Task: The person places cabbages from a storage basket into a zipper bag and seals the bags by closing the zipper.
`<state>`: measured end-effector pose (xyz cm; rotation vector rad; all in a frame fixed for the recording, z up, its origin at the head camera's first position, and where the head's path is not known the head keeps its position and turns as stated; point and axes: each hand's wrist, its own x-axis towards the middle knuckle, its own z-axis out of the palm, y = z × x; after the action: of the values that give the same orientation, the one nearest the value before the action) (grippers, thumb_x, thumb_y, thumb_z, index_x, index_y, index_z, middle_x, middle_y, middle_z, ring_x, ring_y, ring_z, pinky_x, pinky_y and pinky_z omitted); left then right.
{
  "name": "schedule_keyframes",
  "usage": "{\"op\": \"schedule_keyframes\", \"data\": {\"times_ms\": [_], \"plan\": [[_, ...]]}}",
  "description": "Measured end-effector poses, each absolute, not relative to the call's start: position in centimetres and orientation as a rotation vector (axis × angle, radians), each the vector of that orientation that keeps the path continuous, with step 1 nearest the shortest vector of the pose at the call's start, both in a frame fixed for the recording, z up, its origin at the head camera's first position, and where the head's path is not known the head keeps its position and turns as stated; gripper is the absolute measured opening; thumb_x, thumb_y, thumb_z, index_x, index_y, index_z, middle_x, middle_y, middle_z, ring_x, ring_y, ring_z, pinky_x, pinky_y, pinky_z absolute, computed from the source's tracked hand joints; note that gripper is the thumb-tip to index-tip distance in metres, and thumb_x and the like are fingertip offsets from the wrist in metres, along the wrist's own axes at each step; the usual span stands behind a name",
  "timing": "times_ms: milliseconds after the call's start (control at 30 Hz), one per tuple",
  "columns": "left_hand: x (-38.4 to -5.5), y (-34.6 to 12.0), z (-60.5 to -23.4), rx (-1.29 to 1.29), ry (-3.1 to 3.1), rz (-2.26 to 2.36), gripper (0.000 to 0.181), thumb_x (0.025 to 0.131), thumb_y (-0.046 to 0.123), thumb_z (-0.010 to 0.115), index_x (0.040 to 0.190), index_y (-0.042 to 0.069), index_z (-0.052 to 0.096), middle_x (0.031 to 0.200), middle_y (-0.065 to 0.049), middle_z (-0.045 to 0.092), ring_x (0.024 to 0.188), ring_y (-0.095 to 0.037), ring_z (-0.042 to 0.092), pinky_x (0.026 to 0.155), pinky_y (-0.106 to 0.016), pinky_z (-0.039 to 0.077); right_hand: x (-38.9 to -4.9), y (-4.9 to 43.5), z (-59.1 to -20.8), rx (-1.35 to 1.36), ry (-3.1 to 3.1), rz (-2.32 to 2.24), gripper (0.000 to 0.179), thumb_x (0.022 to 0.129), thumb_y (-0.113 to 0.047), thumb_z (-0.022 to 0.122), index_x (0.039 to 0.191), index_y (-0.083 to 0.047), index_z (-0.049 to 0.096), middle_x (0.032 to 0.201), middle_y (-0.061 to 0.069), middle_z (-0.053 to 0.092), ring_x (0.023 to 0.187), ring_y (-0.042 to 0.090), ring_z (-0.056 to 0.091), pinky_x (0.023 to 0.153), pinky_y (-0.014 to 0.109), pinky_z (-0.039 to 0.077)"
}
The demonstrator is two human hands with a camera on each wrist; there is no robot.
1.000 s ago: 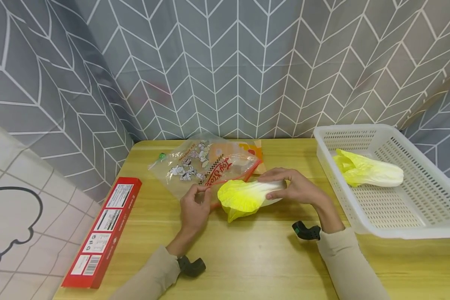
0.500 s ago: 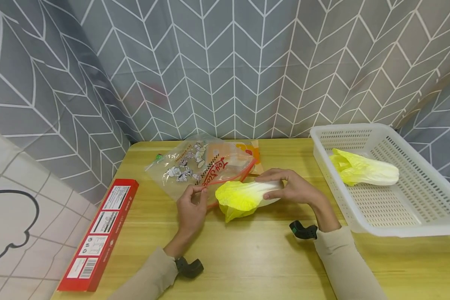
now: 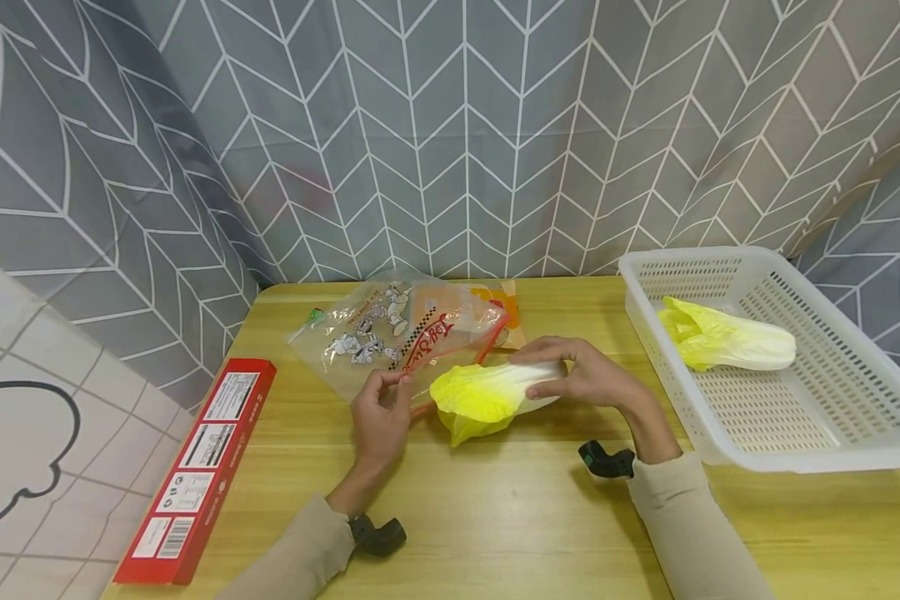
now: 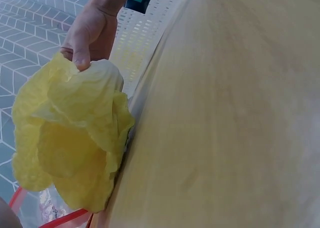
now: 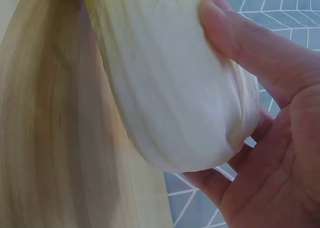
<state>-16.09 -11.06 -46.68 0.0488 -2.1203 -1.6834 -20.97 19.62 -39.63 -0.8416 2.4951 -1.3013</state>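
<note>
Right hand [image 3: 573,375]: clamped on the white stem end of a Chinese cabbage [image 3: 476,400], held over the desk [image 3: 495,517]; some fingertips are hidden behind the stem. Left hand [image 3: 382,421]: thumb and forefinger together on the red edge of a clear zip bag [image 3: 367,321], at 11 o'clock from the cabbage; the left wrist view crops this hand. The bag partly covers an orange packet [image 3: 512,297]. Perforated basket [image 3: 832,462], 3 o'clock: right end cut off; contains a second cabbage [image 3: 735,337].
</note>
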Motion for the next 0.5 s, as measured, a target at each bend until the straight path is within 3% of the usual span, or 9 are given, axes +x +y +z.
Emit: {"op": "schedule_keyframes", "data": {"times_ms": [200, 300, 500], "plan": [[-16.23, -10.88, -46.72, 0.049, -2.14, -1.685, 0.01, 0.095, 0.007, 0.069, 0.101, -0.001, 0.07, 0.101, -0.018, 0.075, 0.102, -0.03, 0.073, 0.087, -0.023, 0.055, -21.23, 19.65, -39.76, -0.804, 2.512, -1.363, 0.052, 0.084, -0.022, 0.084, 0.133, -0.017, 0.068, 0.134, 0.002, 0.068, 0.12, 0.024, 0.062, 0.101, 0.033, 0.05], [-16.3, -11.03, -46.98, -0.002, -2.128, -1.688, 0.009, 0.095, 0.008, 0.07, 0.101, 0.002, 0.072, 0.101, -0.015, 0.075, 0.102, -0.028, 0.074, 0.087, -0.026, 0.057, -21.39, 19.67, -39.85, -0.763, 2.478, -1.444, 0.051, 0.087, -0.02, 0.081, 0.135, -0.014, 0.067, 0.134, 0.003, 0.068, 0.118, 0.019, 0.062, 0.095, 0.024, 0.052], [-16.3, -10.98, -46.83, -0.03, -2.13, -1.664, 0.008, 0.093, 0.004, 0.069, 0.1, 0.001, 0.072, 0.101, -0.015, 0.076, 0.102, -0.028, 0.073, 0.09, -0.034, 0.058, -21.72, 20.02, -40.23, -0.682, 2.373, -1.606, 0.048, 0.092, -0.015, 0.075, 0.137, -0.006, 0.063, 0.141, 0.013, 0.064, 0.113, 0.009, 0.064, 0.086, 0.024, 0.056]]}}
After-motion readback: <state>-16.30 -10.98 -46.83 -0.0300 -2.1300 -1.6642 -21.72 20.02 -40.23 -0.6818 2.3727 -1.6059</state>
